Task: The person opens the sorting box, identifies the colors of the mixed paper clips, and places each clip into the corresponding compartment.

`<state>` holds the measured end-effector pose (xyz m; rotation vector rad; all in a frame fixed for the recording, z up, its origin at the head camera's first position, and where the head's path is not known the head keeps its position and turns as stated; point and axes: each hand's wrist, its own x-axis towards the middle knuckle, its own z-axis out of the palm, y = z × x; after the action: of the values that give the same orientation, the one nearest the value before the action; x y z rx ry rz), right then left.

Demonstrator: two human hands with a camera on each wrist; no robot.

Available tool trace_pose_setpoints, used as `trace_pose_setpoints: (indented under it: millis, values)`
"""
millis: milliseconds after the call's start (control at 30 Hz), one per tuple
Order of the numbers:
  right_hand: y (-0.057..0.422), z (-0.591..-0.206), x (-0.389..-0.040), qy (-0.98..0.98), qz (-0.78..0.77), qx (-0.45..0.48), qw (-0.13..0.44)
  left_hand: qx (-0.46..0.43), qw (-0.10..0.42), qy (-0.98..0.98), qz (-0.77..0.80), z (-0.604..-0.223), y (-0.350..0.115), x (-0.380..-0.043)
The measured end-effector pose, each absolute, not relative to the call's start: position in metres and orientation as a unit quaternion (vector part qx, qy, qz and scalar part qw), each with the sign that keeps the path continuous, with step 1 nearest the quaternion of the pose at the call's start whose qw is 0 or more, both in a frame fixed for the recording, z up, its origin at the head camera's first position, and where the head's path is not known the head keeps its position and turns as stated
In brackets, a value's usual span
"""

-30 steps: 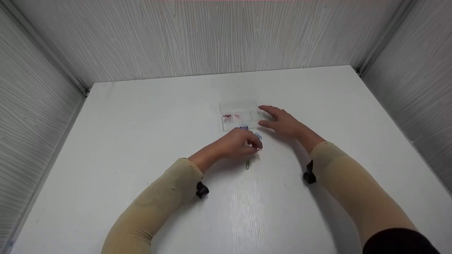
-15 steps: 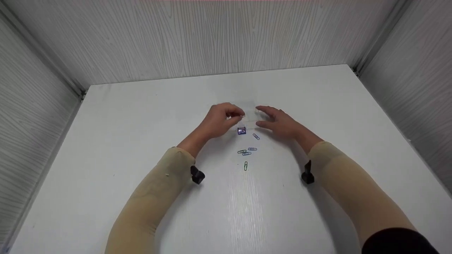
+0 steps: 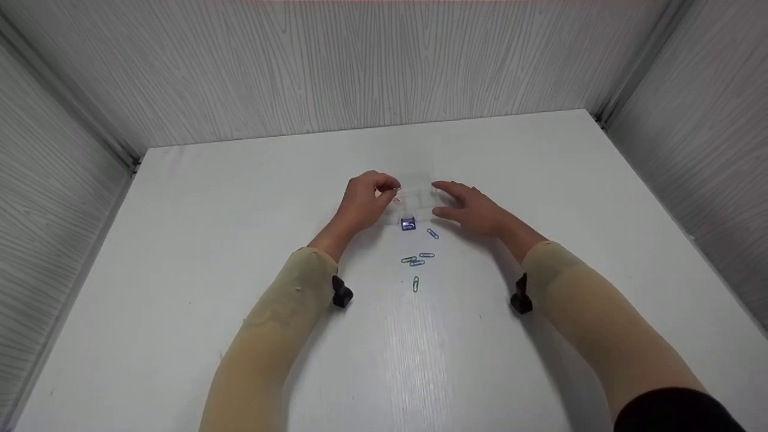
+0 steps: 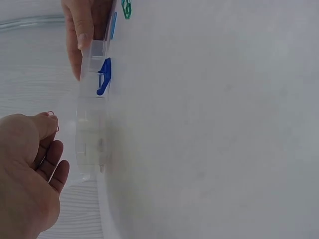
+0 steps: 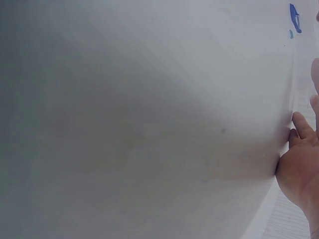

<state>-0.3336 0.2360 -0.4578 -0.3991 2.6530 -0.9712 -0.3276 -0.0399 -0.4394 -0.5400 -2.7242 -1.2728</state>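
Note:
A clear plastic box (image 3: pixel 425 211) with compartments and a blue latch (image 3: pixel 408 224) lies on the table, its transparent lid (image 3: pixel 417 165) swung back. Over its left end, my left hand (image 3: pixel 362 204) pinches a small pinkish-red paper clip (image 4: pixel 51 114) between thumb and forefinger; the other fingers curl loosely. Most of the left compartments are hidden behind that hand, though a bit of red shows there. My right hand (image 3: pixel 474 210) rests at the box's right end, thumb and fingers spread along the side.
In front of the box lie a blue paper clip (image 3: pixel 433 233), a cluster with a green paper clip (image 3: pixel 408 260) and two blue ones, and a green paper clip (image 3: pixel 415 284) nearer me. Pale panels (image 3: pixel 360 66) enclose the white table at the back and sides.
My left hand has moved from the loose clips up and left to the box's left end, carrying a paper clip. My right hand has stayed at the box's right side.

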Motion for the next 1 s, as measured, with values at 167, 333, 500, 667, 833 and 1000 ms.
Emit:
trace_pose_setpoints:
  millis: [167, 333, 500, 667, 833, 1000]
  values:
    - [0.235, -0.459, -0.333, 0.918, -0.340, -0.142, 0.144, -0.161, 0.040, -0.901, -0.401, -0.444, -0.038, -0.330]
    - [0.235, -0.459, -0.331, 0.921, -0.337, -0.131, 0.148, -0.149, 0.028, -0.904, -0.400, -0.444, -0.037, -0.330]
    - [0.234, -0.458, -0.330, 0.920, -0.339, -0.128, 0.150, -0.152, 0.038, -0.903, -0.400, -0.439, -0.039, -0.322]
    - [0.233, -0.456, -0.328, 0.920, -0.341, -0.121, 0.152, -0.171, 0.045, -0.889, -0.422, -0.431, -0.041, -0.308]
    - [0.235, -0.457, -0.330, 0.919, -0.343, -0.125, 0.148, -0.196, 0.024, -0.876, -0.439, -0.426, -0.044, -0.288]
    - [0.236, -0.457, -0.332, 0.920, -0.339, -0.134, 0.146, -0.215, -0.020, -0.867, -0.449, -0.425, -0.046, -0.270]
